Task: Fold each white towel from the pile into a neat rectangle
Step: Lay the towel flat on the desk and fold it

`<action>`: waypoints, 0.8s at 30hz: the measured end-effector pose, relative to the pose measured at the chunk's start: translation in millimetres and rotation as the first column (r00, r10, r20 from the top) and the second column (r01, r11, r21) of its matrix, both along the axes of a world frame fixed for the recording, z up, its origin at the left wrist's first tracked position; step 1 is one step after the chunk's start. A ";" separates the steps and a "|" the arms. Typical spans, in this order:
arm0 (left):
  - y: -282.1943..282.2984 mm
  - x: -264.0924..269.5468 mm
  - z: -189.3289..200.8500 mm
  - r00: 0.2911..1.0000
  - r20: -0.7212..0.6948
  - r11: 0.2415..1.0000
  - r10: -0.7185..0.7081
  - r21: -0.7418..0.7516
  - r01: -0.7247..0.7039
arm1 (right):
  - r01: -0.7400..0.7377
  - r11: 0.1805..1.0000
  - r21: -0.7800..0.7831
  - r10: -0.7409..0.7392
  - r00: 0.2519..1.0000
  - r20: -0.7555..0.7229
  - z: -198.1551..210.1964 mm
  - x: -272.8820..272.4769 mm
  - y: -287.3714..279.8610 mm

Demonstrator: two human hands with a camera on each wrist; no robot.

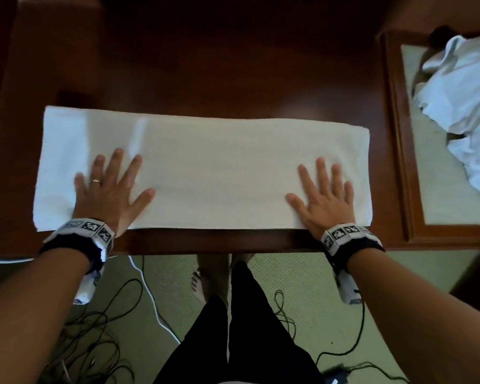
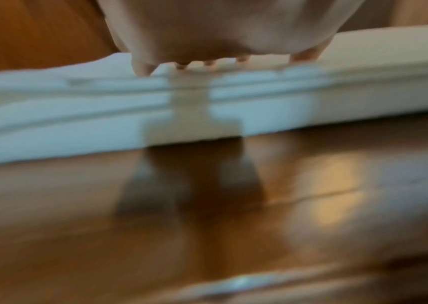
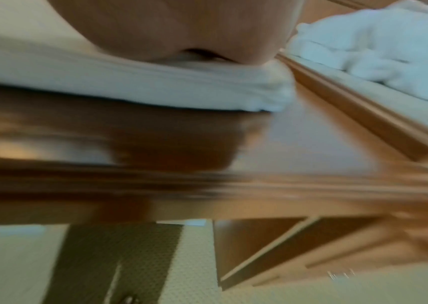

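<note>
a white towel (image 1: 205, 173) lies flat as a long folded rectangle across the middle of the head frame, on a dark wooden table (image 1: 205, 79); its near long edge runs just beside the table's front edge; the wrist views, both blurred, show several stacked layers along that edge.

left hand (image 1: 110, 189): palm down on the left part of the towel, fingers straight and spread wide, gripping nothing; a ring (image 1: 96, 181) sits on one finger; in the left wrist view the fingertips (image 2: 142, 69) touch the cloth.

right hand (image 1: 323, 196): palm down on the right part of the towel, fingers straight and spread wide, gripping nothing; in the right wrist view the palm covers the towel's corner.

both wrists carry black bands with patterned markers.

the pile of unfolded white towels (image 1: 460, 106) lies crumpled at the upper right of the frame, on a separate wood-framed surface (image 1: 399, 162), well apart from the flat towel.

lower frame: green carpet (image 1: 316, 314); loose dark cables (image 1: 94, 328); the person's legs and a bare foot.
</note>
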State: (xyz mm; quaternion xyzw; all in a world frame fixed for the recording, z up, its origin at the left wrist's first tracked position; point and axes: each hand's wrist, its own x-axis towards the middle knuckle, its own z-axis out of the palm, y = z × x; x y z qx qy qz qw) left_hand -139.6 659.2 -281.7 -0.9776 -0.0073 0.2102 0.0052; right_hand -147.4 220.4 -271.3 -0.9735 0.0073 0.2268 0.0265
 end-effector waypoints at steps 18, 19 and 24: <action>-109.9 54.5 14.7 0.992 -0.028 0.989 0.124 -0.074 -0.125 | 0.812 0.460 0.358 -0.736 0.575 -0.358 14.2 58.8 -90.9; -110.9 57.0 16.8 0.990 -0.030 0.986 0.135 -0.089 -0.137 | 0.805 0.463 0.370 -0.722 0.585 -0.370 15.6 61.7 -92.5; -109.4 68.1 31.8 0.992 -0.025 0.965 0.125 -0.231 -0.127 | 0.698 0.544 0.466 -0.677 0.693 -0.248 51.0 105.2 -113.8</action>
